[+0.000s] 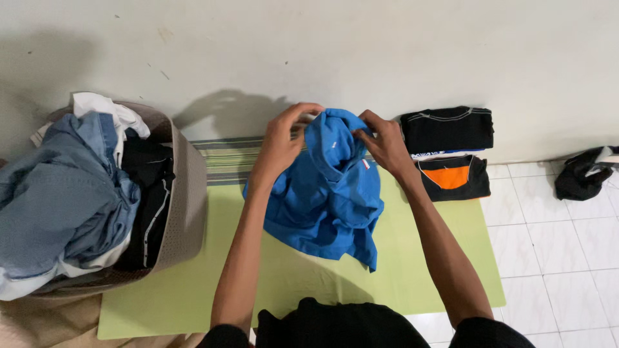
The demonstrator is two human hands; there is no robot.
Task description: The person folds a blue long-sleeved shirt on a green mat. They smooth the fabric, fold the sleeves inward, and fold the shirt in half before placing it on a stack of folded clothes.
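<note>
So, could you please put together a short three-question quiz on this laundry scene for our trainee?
1. True or false: both hands grip the blue shirt by its upper edge.
2. Which lies nearest the right hand? A. the laundry basket B. the folded black garment C. the crumpled dark cloth on the tiles
3. Fill in: under the blue shirt lies a light ____ mat.

Key
1. True: the left hand and the right hand each pinch the shirt's top with the fingers.
2. B
3. green
</note>
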